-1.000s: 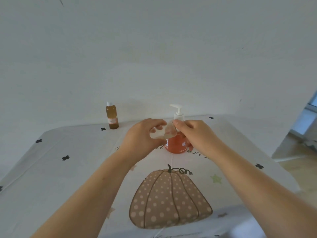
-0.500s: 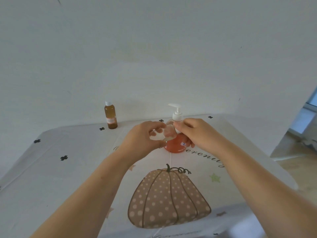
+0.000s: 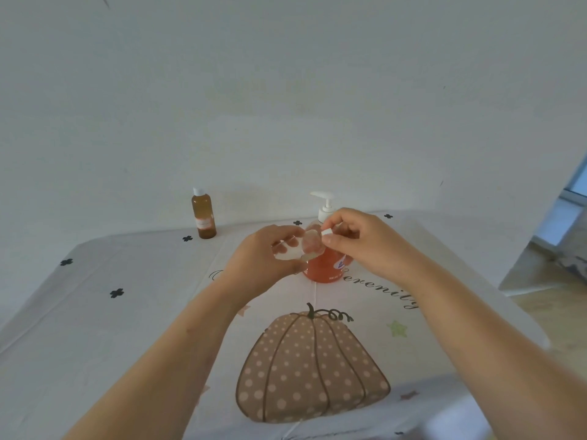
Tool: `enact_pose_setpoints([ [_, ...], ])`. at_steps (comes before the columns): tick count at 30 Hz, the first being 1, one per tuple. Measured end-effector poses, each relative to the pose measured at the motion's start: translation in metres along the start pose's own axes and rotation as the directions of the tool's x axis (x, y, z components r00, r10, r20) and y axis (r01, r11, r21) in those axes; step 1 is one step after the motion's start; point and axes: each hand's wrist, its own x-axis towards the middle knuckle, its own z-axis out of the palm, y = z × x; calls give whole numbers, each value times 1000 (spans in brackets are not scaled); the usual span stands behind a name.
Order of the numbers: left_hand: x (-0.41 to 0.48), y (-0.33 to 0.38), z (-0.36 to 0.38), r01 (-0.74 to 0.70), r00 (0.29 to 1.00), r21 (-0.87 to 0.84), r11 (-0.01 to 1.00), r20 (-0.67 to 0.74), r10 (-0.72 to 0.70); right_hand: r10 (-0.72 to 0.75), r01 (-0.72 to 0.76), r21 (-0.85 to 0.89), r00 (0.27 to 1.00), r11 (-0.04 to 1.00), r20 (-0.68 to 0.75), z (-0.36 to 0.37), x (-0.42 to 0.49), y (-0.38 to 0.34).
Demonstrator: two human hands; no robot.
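Note:
My left hand (image 3: pixel 263 262) grips a small clear bottle (image 3: pixel 309 247), held tilted above the table with its mouth toward the right. My right hand (image 3: pixel 365 246) pinches a small white cap (image 3: pixel 326 232) at that mouth between thumb and forefinger. Directly behind both hands stands an orange pump bottle (image 3: pixel 324 269) with a white pump head (image 3: pixel 324 200), partly hidden by the clear bottle and my fingers.
A brown bottle (image 3: pixel 203 217) with a white cap stands at the back left near the wall. The table wears a white cloth (image 3: pixel 111 312) printed with a dotted pumpkin (image 3: pixel 311 366). The table's right edge drops to a wooden floor (image 3: pixel 546 312).
Both hands stay together in front of the pump bottle. My right hand's fingers have shifted up to the clear bottle's mouth, and the small white cap now shows between them.

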Motion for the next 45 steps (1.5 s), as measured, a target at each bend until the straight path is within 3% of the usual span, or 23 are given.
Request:
enact_pose_setpoints([
  [5,2,-6,3,23,1000,-79,997,-11,-23,-75,79,93,996,993,-48,-1,1,1],
  [10,4,-13,7,74,994,-176,982,-65,-86,24,23,145,950,989,-312,-7,11,18],
  [13,7,-18,6,97,985,-231,968,-114,-126,105,-148,-73,901,986,-420,-9,21,51],
  [16,11,-21,7,101,976,-259,961,-163,-146,135,-257,-295,916,920,-378,-7,27,88],
  [19,16,-22,9,102,966,-290,952,-199,-164,164,-291,-461,941,838,-295,-5,30,111],
  [23,20,-24,12,103,961,-317,943,-212,-176,161,-292,-545,948,786,-276,2,29,125],
  [29,22,-29,12,114,958,-322,940,-213,-190,181,-305,-517,944,800,-276,2,26,118],
  [33,24,-29,10,106,956,-330,938,-226,-188,27,-162,-292,909,943,-415,-1,34,75],
  [37,24,-27,9,96,956,-337,937,-232,-182,25,-25,4,958,1000,-287,10,39,27],
  [45,30,-25,6,62,961,-274,960,-245,-132,-11,-25,-123,960,992,-279,13,51,25],
])
